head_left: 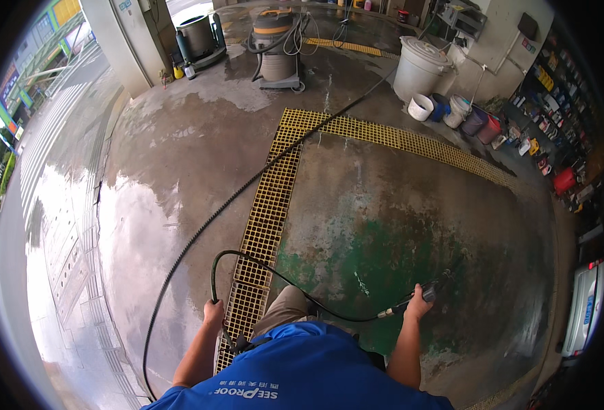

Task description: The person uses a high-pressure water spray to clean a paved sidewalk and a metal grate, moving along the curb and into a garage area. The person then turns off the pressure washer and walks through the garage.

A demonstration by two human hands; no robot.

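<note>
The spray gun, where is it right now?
In the head view the spray gun is at lower right, gripped in the right hand over the wet green floor patch, right of the yellow grating.

A bright blue short-sleeved shirt — white lettering across its front; bare forearms below the sleeves; khaki trousers on the one knee showing; both hands gloveless — nothing on the wrists.
</note>
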